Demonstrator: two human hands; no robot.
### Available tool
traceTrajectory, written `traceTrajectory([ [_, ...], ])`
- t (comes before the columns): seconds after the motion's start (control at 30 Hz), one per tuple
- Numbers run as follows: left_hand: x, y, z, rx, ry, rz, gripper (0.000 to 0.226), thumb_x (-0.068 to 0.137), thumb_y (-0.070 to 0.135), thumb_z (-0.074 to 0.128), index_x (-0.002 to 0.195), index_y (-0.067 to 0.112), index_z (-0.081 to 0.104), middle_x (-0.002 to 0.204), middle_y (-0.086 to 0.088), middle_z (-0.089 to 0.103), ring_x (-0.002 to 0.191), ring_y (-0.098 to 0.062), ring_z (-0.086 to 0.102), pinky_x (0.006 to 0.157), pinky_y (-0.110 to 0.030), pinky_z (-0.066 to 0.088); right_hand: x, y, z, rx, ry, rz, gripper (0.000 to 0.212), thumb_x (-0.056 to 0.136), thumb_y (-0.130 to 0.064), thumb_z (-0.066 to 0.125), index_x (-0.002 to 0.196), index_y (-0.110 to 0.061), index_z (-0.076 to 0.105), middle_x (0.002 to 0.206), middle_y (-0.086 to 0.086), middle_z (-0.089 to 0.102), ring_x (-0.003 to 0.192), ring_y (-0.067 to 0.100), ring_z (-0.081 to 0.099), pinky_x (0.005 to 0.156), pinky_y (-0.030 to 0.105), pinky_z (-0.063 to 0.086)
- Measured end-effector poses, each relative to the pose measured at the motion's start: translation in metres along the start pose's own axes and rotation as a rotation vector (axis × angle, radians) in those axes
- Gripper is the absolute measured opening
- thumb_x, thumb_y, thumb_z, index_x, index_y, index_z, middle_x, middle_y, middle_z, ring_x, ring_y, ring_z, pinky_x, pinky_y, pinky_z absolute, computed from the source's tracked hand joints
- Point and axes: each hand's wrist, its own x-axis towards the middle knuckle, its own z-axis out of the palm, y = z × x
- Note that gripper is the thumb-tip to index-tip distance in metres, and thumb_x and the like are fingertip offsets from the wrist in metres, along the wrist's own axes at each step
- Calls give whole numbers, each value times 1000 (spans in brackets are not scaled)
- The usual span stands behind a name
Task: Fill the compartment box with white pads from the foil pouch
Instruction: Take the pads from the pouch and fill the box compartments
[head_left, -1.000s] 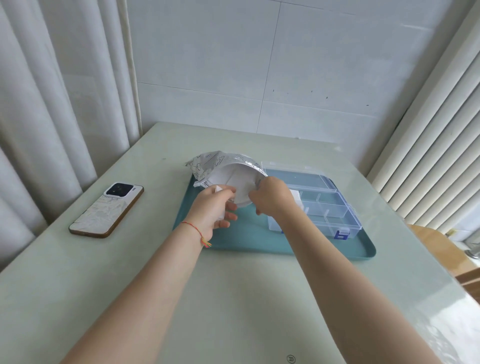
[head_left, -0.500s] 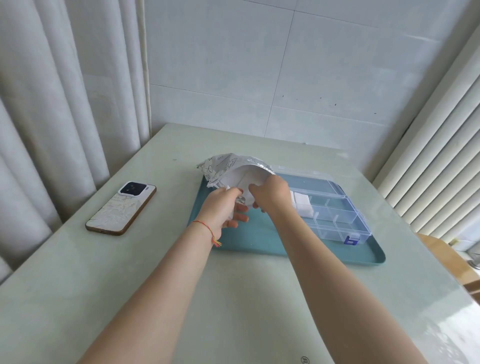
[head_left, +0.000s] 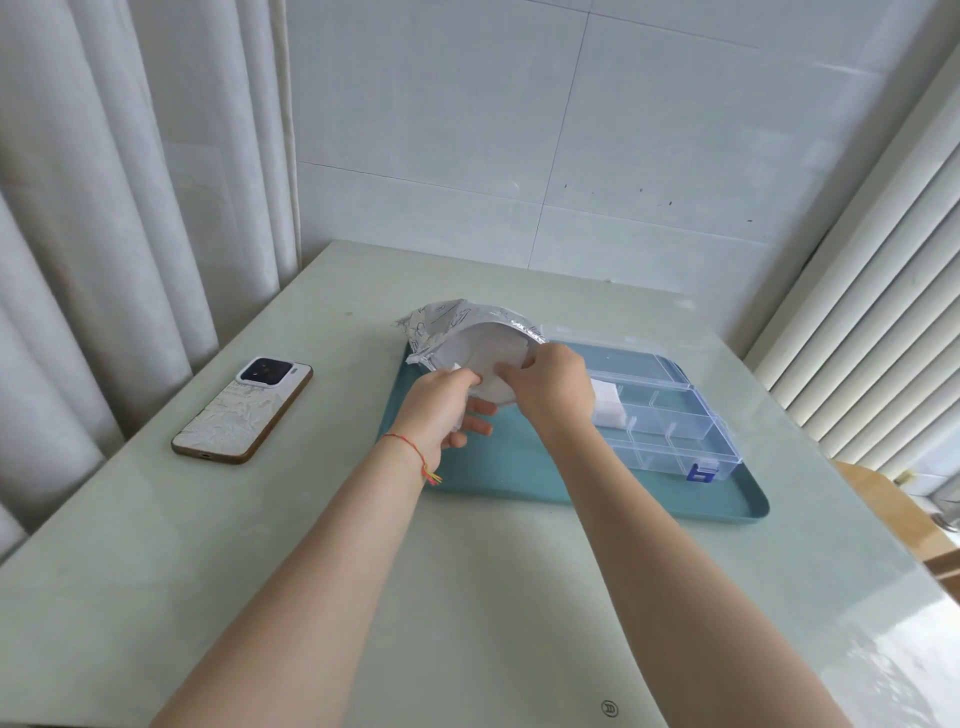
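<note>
The shiny foil pouch (head_left: 457, 325) is gaping open mid-frame; the clear compartment box (head_left: 670, 410) is lying open right of it, holding white pads (head_left: 607, 402).

bare forearms, red string bracelet (head_left: 410, 448)

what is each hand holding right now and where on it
The left hand holds the foil pouch by the near rim of its open mouth. The right hand reaches its fingers into that mouth; whether they grip a pad is hidden.

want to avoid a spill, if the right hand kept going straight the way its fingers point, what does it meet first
Most likely the white pads inside the open mouth of the foil pouch: the right hand has its fingers curled at that opening already. Depth inside the pouch is unclear.
</note>
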Motion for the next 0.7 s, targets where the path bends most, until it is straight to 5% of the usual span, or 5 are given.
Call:
traceTrajectory([
  [0.13,-2,1,1,-4,-37,6,30,97,22,49,123,9,56,72,-7,67,45,-19,59,37,-16,24,2,3,-4,-130,-8,-35,26,87,-39,67,79,-17,55,78,2,58,74,27,55,51,26,30],
  [0.37,-8,3,12,7,-257,-1,33,101,20,43,133,21,48,70,-10,62,43,-18,51,39,-18,23,4,8,-7,-4,-87,-58,21,87,-26,67,72,-16,57,75,1,59,70,26,56,54,26,38],
  [0.7,3,5,12,41,-170,-4,30,98,15,45,125,27,46,60,-8,61,40,-19,47,37,-16,26,4,14,-23,189,-142,-81,24,78,-12,59,63,-19,42,61,-3,43,57,20,44,54,26,36],
])
